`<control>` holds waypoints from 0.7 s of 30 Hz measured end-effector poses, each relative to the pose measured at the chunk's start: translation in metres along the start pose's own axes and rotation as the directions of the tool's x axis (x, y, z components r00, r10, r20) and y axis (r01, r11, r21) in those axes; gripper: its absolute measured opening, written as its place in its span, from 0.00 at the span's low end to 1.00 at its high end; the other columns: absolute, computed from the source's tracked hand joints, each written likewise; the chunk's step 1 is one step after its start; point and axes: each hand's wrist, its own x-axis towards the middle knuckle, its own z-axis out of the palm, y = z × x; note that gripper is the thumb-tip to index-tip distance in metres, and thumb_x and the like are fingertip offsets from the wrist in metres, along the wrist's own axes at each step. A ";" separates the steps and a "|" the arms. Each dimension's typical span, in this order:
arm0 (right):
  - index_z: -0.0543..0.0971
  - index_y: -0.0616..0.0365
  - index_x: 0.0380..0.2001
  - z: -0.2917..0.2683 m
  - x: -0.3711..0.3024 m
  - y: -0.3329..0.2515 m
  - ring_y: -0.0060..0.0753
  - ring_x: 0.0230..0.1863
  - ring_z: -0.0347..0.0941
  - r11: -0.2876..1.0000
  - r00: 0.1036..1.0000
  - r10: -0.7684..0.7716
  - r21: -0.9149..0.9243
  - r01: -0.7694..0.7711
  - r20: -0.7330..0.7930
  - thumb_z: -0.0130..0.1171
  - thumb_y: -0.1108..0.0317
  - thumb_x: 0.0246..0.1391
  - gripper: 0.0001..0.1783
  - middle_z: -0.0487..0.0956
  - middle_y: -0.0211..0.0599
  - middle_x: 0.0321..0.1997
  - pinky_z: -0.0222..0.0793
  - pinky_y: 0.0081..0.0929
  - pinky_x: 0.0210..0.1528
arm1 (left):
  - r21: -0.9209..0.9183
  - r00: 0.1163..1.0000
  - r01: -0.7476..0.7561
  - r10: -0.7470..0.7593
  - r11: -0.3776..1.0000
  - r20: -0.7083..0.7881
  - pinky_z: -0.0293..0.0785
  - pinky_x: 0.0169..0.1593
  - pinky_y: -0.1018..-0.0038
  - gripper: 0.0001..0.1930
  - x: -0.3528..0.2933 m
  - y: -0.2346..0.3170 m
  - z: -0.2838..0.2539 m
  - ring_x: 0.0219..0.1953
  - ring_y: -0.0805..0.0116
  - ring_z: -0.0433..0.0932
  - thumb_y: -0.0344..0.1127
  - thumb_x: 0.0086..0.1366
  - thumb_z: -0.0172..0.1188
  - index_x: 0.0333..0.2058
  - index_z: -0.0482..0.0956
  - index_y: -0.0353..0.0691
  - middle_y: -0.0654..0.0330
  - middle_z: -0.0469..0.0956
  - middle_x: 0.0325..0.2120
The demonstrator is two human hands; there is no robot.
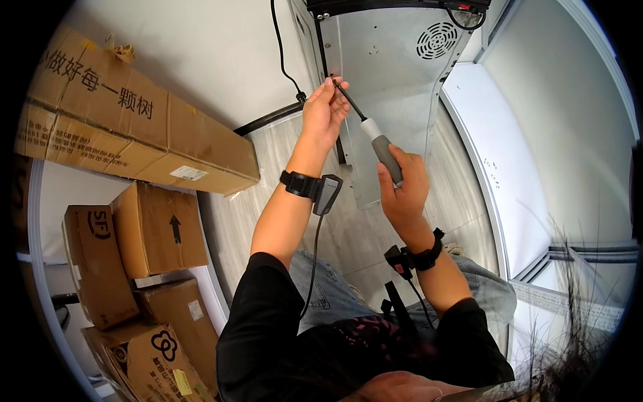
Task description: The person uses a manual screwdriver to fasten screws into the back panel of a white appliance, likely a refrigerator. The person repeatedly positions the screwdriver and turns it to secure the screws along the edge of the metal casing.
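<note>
Grey-and-white-handled, black-shafted screwdriver gripped by right hand, slanted forward-left; tip met at left hand, whose pinch can't be told.

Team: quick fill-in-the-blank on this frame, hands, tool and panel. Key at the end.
1. The right hand grips the screwdriver by its grey-and-white ____.
2. The hand at the far end of the screwdriver's shaft is the ____ one.
3. The wrist straps on both arms are ____ in colour.
4. The slotted vent in the metal panel has a ____ outline.

Missing words: handle; left; black; round.
</note>
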 end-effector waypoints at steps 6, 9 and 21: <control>0.75 0.64 0.43 0.005 -0.005 -0.002 0.39 0.27 0.69 1.000 1.000 0.005 -0.008 -0.005 -0.030 0.64 0.75 0.45 0.19 0.71 0.42 0.30 0.65 0.29 0.27 | 0.031 1.000 -0.005 0.005 0.999 -0.018 0.72 0.37 0.78 0.11 -0.003 0.001 0.004 0.31 0.78 0.72 0.41 0.68 0.48 0.42 0.73 0.42 0.67 0.77 0.36; 0.75 0.64 0.43 0.005 -0.008 -0.001 0.39 0.27 0.69 1.000 0.999 0.008 -0.006 -0.008 -0.034 0.64 0.75 0.45 0.19 0.71 0.42 0.30 0.65 0.30 0.27 | 0.044 0.999 0.000 0.001 0.999 -0.034 0.71 0.37 0.79 0.11 -0.004 -0.001 0.005 0.31 0.79 0.71 0.41 0.68 0.48 0.42 0.74 0.43 0.68 0.77 0.36; 0.75 0.63 0.43 0.011 -0.007 -0.004 0.41 0.27 0.68 0.998 1.000 0.003 -0.062 -0.005 -0.028 0.64 0.74 0.45 0.19 0.70 0.42 0.30 0.65 0.31 0.28 | 0.058 0.999 0.019 -0.016 0.998 -0.049 0.68 0.36 0.81 0.11 -0.003 0.002 0.011 0.30 0.81 0.71 0.42 0.69 0.47 0.41 0.75 0.45 0.69 0.77 0.35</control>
